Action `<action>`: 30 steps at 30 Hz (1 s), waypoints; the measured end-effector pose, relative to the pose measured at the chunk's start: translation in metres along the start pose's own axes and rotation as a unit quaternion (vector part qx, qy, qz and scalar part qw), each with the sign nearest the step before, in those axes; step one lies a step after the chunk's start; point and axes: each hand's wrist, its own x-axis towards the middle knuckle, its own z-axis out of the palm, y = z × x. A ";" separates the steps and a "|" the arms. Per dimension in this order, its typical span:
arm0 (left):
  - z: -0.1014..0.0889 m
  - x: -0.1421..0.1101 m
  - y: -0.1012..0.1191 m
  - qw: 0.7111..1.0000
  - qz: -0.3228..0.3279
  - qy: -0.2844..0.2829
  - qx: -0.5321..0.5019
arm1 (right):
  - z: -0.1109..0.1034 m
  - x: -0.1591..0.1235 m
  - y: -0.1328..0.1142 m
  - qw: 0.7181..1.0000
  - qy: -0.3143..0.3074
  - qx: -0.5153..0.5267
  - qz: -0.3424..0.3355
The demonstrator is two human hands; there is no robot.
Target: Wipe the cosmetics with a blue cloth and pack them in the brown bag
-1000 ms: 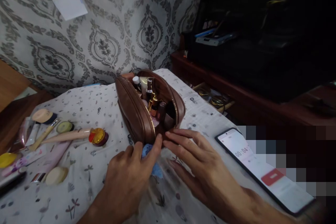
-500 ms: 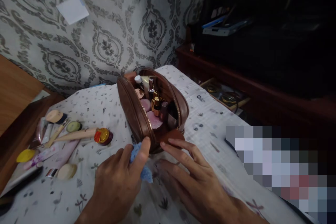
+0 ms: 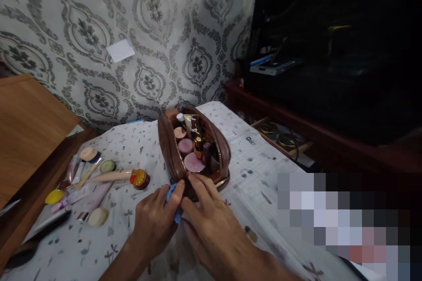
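An open brown leather pouch (image 3: 168, 149) stands on the patterned cloth (image 3: 263, 171), filled with several small bottles and round pink compacts (image 3: 194, 162). My left hand (image 3: 154, 224) is closed on a small blue cloth (image 3: 172, 193) right at the pouch's near end. My right hand (image 3: 211, 224) lies beside it, its fingers stretched out and touching the pouch's near end and the blue cloth.
To the left lie several loose cosmetics: a red and gold jar (image 3: 140, 178), a long pink tube (image 3: 108, 176), a yellow lid (image 3: 54, 196), a cream compact (image 3: 98, 217). A wooden board (image 3: 26, 127) stands at the left. Dark furniture (image 3: 313, 131) rises on the right.
Both hands have drawn together at the pouch's near end, the right hand now over the blue cloth. The camera has pulled back and tilted, so the pouch looks farther off.
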 end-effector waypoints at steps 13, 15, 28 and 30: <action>0.011 0.000 -0.006 0.999 -0.002 0.026 -0.025 | 0.004 0.002 -0.005 0.997 -0.029 -0.073 -0.028; 0.012 -0.003 -0.005 0.999 -0.006 -0.006 -0.032 | 0.003 -0.002 -0.005 0.997 -0.033 -0.062 -0.032; 0.006 -0.058 -0.042 0.956 -0.166 -0.239 -0.041 | 0.034 -0.024 -0.022 0.995 0.071 -0.020 -0.063; 0.008 -0.066 -0.051 0.956 -0.193 -0.212 -0.059 | 0.049 -0.023 -0.028 0.996 0.043 0.004 -0.080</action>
